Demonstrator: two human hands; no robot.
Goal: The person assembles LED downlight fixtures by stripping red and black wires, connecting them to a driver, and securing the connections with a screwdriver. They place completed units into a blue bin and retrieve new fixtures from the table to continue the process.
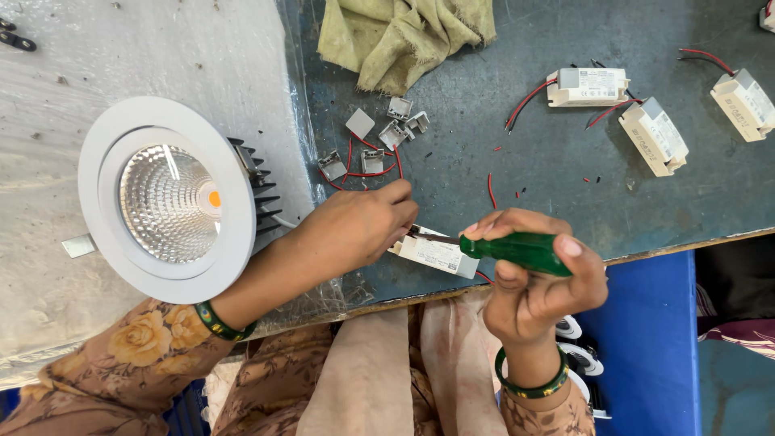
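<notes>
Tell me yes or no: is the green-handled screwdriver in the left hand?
No, the right hand grips the green-handled screwdriver, while the left hand steadies the small white driver box.

Bright, even, sharp (reflector point(169, 203) glare)

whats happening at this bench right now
A person is working on a small white driver box at the table's front edge. The left hand steadies the box by its wire end, while the right hand holds a green-handled screwdriver with its tip at the box. A round white downlight lies to the left; three more driver boxes sit farther back.
</notes>
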